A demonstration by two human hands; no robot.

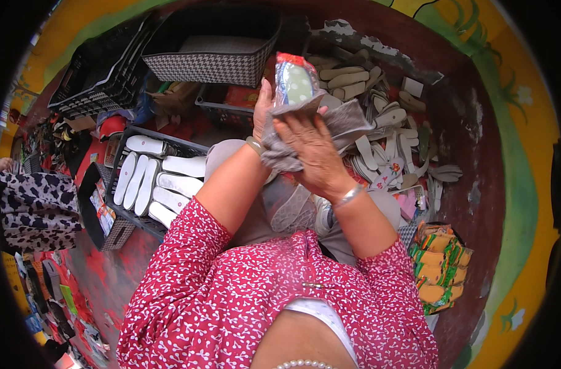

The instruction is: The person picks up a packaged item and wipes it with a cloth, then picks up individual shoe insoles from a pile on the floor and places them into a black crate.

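A clear plastic packet with a red top stands out in front of me; in it shows a pale green piece with white dots, looking like an insole. My left hand holds this packet from the left and behind, its fingers partly hidden. A crumpled grey cloth lies over the packet's lower part and hangs off to both sides. With fingers stretched across it, my right hand presses the cloth against the packet. What lies beneath the cloth is hidden.
White insoles or shoe soles lie in rows in a black crate at left. A loose heap of soles fills the far right. Bundled yellow-and-green packets sit at right. Behind stand a houndstooth bin and a black crate.
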